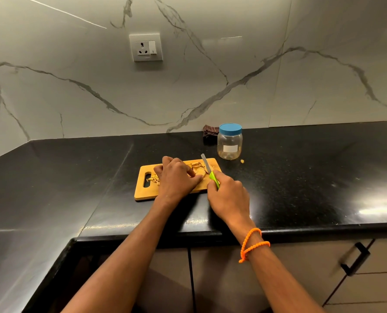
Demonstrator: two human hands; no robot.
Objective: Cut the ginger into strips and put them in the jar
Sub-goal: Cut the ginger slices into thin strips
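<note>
A wooden cutting board (142, 193) lies on the black counter. My left hand (176, 179) rests on the board with fingers curled, holding down a piece of ginger (200, 173) that shows just past the fingertips. Ginger peels and cut bits (154, 178) lie near the board's handle slot, and more peels (197, 165) sit at its far edge. My right hand (229, 197) grips a knife (207, 167) by its green handle, the blade pointing away beside the ginger. A clear plastic jar (229, 143) with a blue lid on stands behind the board to the right.
A dark checked cloth (209, 133) lies by the wall behind the jar. A small ginger scrap (242, 161) sits on the counter (300, 177) right of the jar. A wall socket (145, 47) is above. Cabinet doors with a black handle (355, 259) are below the counter edge.
</note>
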